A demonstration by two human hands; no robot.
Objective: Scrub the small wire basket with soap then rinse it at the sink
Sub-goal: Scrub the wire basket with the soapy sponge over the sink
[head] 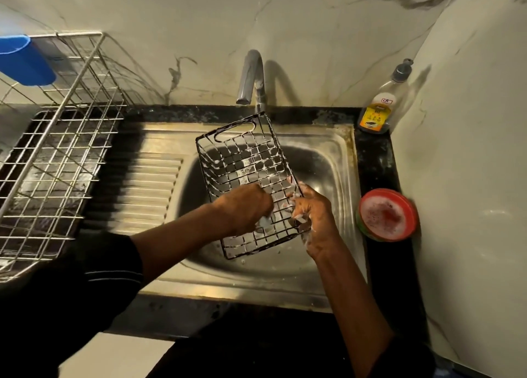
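Head view is showing a black wire basket, flecked with white suds, hanging tilted over the bowl of a steel sink, its slotted handle end pointing up toward the tap. The right hand, foamy, is gripping the basket's right-hand rim, its fingers curling round the wires at the near corner. The left hand is lying against the mesh just beside it, knuckles up, fingers curling tightly over a pale lump (too blurred to name) that is touching the grid.

Pale marble with grey veins is covering the wall behind and to the right. A black counter is framing the sink, whose ribbed drainboard is stretching off to the left. A large wire dish rack is standing at the left edge, with a blue cup hanging at its far corner. A round red tub, holding foam, is sitting on the counter right of the bowl, and a pump bottle is standing in the back corner.

The bottle is wearing a yellow label and a small white sticker; the writing on both is too small to read.
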